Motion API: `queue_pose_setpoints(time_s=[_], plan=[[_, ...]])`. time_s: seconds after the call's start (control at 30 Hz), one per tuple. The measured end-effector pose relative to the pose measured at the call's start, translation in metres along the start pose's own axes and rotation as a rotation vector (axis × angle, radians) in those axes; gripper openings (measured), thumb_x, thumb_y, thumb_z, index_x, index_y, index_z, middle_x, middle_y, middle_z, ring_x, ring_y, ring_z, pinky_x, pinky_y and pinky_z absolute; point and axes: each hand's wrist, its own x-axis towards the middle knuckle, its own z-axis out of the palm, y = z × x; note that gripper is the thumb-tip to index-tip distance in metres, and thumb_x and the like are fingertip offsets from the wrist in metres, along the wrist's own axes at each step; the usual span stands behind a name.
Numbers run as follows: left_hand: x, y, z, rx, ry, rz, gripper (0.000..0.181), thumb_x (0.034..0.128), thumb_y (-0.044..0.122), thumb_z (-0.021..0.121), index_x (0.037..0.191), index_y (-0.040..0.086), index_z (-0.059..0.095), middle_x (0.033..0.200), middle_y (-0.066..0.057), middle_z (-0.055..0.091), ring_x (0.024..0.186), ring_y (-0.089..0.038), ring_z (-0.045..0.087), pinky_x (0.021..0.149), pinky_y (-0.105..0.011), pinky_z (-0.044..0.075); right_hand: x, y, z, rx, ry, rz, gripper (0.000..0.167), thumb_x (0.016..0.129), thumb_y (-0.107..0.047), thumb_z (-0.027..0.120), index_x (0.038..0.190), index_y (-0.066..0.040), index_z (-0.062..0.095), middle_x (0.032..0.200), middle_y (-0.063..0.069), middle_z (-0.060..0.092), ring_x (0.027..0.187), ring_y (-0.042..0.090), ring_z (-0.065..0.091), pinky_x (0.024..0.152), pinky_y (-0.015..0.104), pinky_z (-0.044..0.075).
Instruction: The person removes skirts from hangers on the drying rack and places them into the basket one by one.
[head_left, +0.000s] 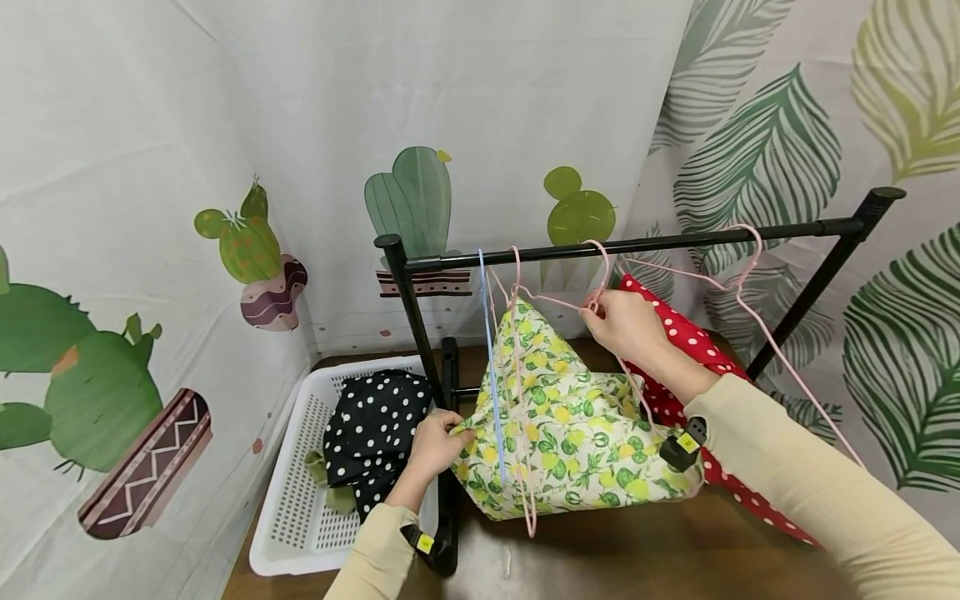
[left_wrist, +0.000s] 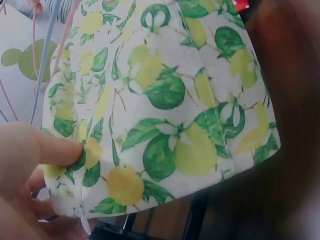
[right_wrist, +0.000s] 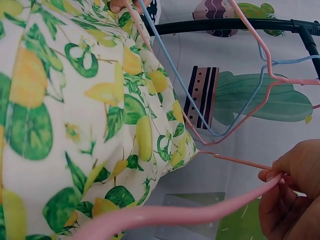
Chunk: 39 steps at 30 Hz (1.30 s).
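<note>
A white cloth garment with a lemon and leaf print (head_left: 562,442) hangs from a pink hanger (head_left: 604,265) on the black rail. My right hand (head_left: 628,323) pinches that hanger at its neck, just below the hook. My left hand (head_left: 435,447) pinches the garment's left edge between thumb and fingers. In the left wrist view, the thumb of the left hand (left_wrist: 30,155) presses on the printed fabric. The right wrist view has the right hand (right_wrist: 295,190) on the pink wire, with one hanger arm reaching to the garment's peaked corner.
A blue hanger (head_left: 491,367) and another pink hanger (head_left: 517,358) hang in front of the garment's left part. Red polka-dot cloth (head_left: 675,333) hangs at the right. A white basket (head_left: 281,500) holds black polka-dot cloth (head_left: 378,425). The black rack rail (head_left: 675,242) spans above.
</note>
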Motion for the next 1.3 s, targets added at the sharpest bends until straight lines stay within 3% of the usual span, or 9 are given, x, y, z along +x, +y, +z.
queue_pose_setpoints(time_s=[0.17, 0.27, 0.33, 0.57, 0.8, 0.93, 1.07, 1.3], plan=[[0.001, 0.001, -0.001, 0.029, -0.005, 0.019, 0.007, 0.0805, 0.016, 0.066, 0.076, 0.012, 0.063, 0.052, 0.003, 0.049, 0.037, -0.008, 0.035, 0.041, -0.024, 0.034, -0.001, -0.001, -0.001, 0.001, -0.004, -0.003, 0.029, 0.089, -0.018, 0.056, 0.062, -0.007, 0.052, 0.047, 0.002, 0.04, 0.042, 0.016, 0.038, 0.04, 0.025, 0.028], [0.002, 0.001, -0.002, 0.034, -0.016, 0.043, 0.01, 0.0815, 0.014, 0.066, 0.075, 0.011, 0.059, 0.053, 0.003, 0.046, 0.038, -0.007, 0.035, 0.043, -0.024, 0.035, -0.001, -0.001, -0.001, 0.003, -0.001, -0.007, 0.029, 0.089, -0.018, 0.056, 0.062, -0.008, 0.052, 0.047, 0.002, 0.04, 0.041, 0.016, 0.038, 0.04, 0.025, 0.027], [0.002, 0.002, -0.002, 0.029, -0.024, 0.06, 0.008, 0.0819, 0.012, 0.066, 0.079, 0.011, 0.058, 0.06, 0.002, 0.052, 0.041, -0.008, 0.038, 0.046, -0.024, 0.036, -0.001, -0.001, 0.0, 0.004, 0.0, -0.008, 0.029, 0.089, -0.018, 0.056, 0.062, -0.008, 0.052, 0.046, 0.002, 0.039, 0.041, 0.015, 0.037, 0.04, 0.025, 0.027], [0.003, 0.007, -0.004, 0.015, -0.067, 0.082, 0.018, 0.0845, 0.009, 0.062, 0.102, 0.012, 0.066, 0.087, -0.004, 0.066, 0.062, -0.009, 0.053, 0.057, -0.027, 0.044, -0.001, -0.001, 0.0, 0.013, 0.003, -0.01, 0.025, 0.088, -0.018, 0.058, 0.067, -0.005, 0.056, 0.046, 0.002, 0.041, 0.041, 0.016, 0.038, 0.04, 0.025, 0.028], [0.007, 0.01, 0.0, 0.033, -0.087, 0.108, 0.016, 0.0839, 0.007, 0.059, 0.097, 0.01, 0.067, 0.072, 0.0, 0.061, 0.046, -0.008, 0.045, 0.043, -0.024, 0.037, -0.002, -0.002, 0.001, 0.013, 0.003, -0.013, 0.021, 0.089, -0.017, 0.056, 0.072, -0.005, 0.058, 0.046, 0.0, 0.038, 0.041, 0.015, 0.037, 0.04, 0.025, 0.027], [0.008, 0.011, 0.001, 0.027, -0.086, 0.116, 0.012, 0.0811, 0.006, 0.06, 0.091, 0.01, 0.065, 0.054, 0.005, 0.046, 0.038, -0.008, 0.034, 0.038, -0.023, 0.03, -0.002, -0.003, 0.002, 0.017, 0.003, -0.012, 0.022, 0.089, -0.017, 0.056, 0.071, -0.004, 0.058, 0.047, 0.001, 0.038, 0.041, 0.016, 0.037, 0.04, 0.025, 0.027], [0.01, 0.013, 0.003, 0.025, -0.064, 0.12, 0.011, 0.0781, 0.003, 0.059, 0.087, 0.009, 0.06, 0.048, 0.006, 0.034, 0.037, -0.008, 0.03, 0.039, -0.021, 0.026, -0.001, -0.003, 0.003, 0.017, 0.006, -0.019, 0.021, 0.089, -0.016, 0.057, 0.071, -0.004, 0.058, 0.046, 0.001, 0.039, 0.042, 0.016, 0.038, 0.04, 0.026, 0.028], [0.011, 0.019, 0.003, 0.016, -0.058, 0.102, 0.012, 0.0795, 0.005, 0.057, 0.091, 0.008, 0.059, 0.053, 0.003, 0.045, 0.039, -0.007, 0.034, 0.04, -0.021, 0.031, -0.001, -0.004, 0.004, 0.016, 0.011, -0.035, 0.016, 0.089, -0.015, 0.056, 0.079, -0.003, 0.062, 0.047, 0.001, 0.041, 0.041, 0.015, 0.038, 0.04, 0.026, 0.028]])
